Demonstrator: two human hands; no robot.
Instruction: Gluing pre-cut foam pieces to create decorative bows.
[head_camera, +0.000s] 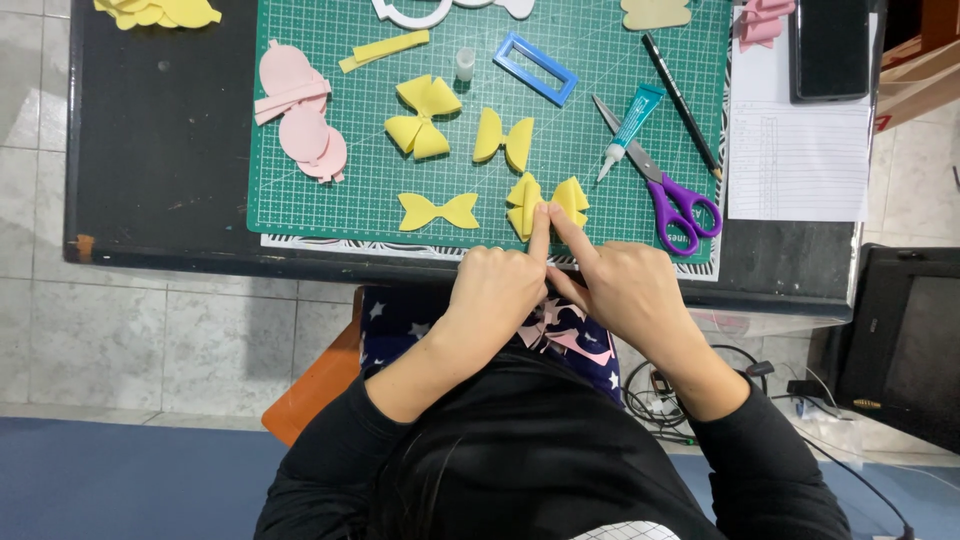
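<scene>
A yellow foam bow (546, 203) lies near the front edge of the green cutting mat (330, 205). My left hand (500, 285) and my right hand (620, 285) each press one index fingertip on the bow's middle, side by side. The other fingers are curled in. Three more yellow foam bow pieces lie on the mat: a flat one (438, 211) to the left, a folded one (503, 138) behind, and a fuller one (423, 117) further back left.
Purple-handled scissors (665, 190), a teal glue tube (630, 125), a black pencil (680, 90) and a blue rectangular frame (535, 68) lie on the mat's right half. Pink foam shapes (300, 110) sit at the left. A paper sheet (795, 150) and a dark phone (830, 45) are at the right.
</scene>
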